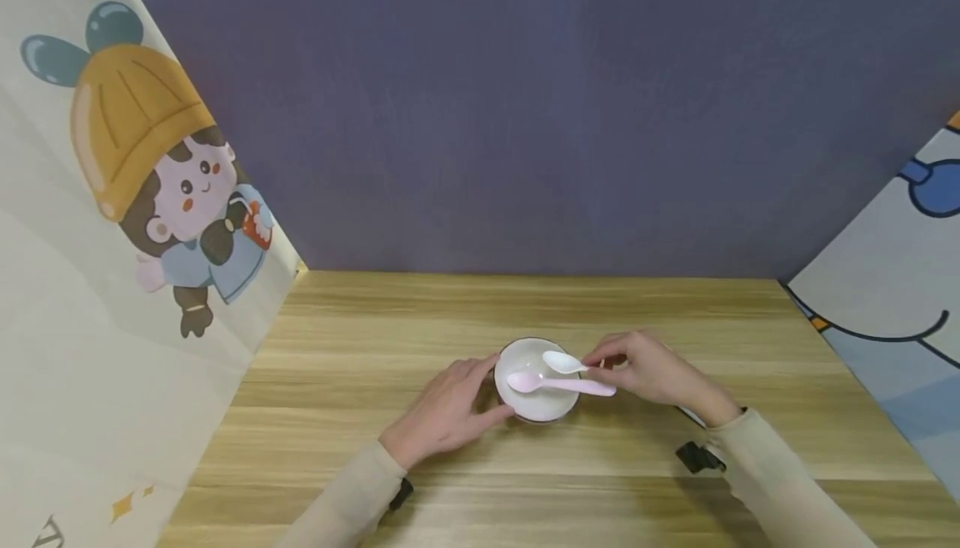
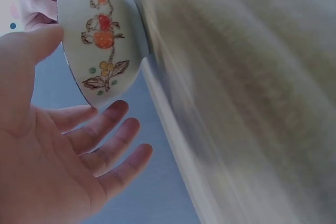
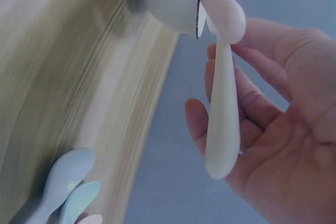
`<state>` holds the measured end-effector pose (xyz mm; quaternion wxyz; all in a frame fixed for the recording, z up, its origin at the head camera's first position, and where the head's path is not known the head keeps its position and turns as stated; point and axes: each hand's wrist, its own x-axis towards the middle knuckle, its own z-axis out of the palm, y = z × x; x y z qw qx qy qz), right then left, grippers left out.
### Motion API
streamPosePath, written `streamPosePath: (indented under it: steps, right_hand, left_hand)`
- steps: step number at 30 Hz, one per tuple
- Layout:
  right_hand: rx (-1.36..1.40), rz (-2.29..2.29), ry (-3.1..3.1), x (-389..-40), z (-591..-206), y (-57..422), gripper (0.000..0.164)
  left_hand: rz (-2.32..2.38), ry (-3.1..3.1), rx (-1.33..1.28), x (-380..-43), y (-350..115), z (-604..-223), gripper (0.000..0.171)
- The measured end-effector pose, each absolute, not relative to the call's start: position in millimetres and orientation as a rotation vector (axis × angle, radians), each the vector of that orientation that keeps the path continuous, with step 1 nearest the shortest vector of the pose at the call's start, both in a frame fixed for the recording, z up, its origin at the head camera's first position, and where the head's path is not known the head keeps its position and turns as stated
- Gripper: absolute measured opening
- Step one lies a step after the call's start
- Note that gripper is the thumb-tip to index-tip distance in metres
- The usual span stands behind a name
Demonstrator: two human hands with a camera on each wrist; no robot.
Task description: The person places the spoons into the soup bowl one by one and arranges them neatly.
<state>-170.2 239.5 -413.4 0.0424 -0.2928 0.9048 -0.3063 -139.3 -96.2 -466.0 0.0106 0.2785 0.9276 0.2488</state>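
A pale bowl point(image 1: 534, 409) with a dark rim stands on the table; its outer wall point(image 2: 105, 40) bears painted fruit and leaves. My left hand point(image 1: 450, 410) touches the bowl's left rim with thumb and forefinger, while its other fingers are spread. A pink spoon point(image 1: 527, 381) lies in the bowl, its handle sticking out over the right rim. Between thumb and fingers, my right hand point(image 1: 648, 369) pinches a white spoon point(image 1: 562, 362), its scoop over the bowl. That white spoon's handle point(image 3: 223, 124) extends across the palm in the right wrist view.
On the table lie a grey-blue spoon point(image 3: 68, 174), a teal spoon point(image 3: 81, 198) and a partly cropped pale pink piece point(image 3: 91, 219). My right forearm hides part of something dark-edged point(image 1: 691, 417). A dark panel point(image 1: 487, 114) stands behind the wooden table point(image 1: 360, 323).
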Motion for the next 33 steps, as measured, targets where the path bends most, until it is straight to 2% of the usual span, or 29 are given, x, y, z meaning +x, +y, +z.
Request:
streamPosePath:
  steps: [16, 23, 33]
  right_hand:
    - [-0.935, -0.831, 2.787, -177, -411, 223, 0.014]
    - [-1.004, -0.855, 2.756, -182, -417, 214, 0.009]
    - [-0.975, -0.820, 2.712, -186, -419, 206, 0.008]
  left_hand:
    - [0.744, 2.895, 0.880, -146, -82, -459, 0.098]
    - [0.736, 2.870, 0.864, -148, -80, -461, 0.105]
    - [0.741, 2.853, 0.831, -147, -81, -461, 0.105]
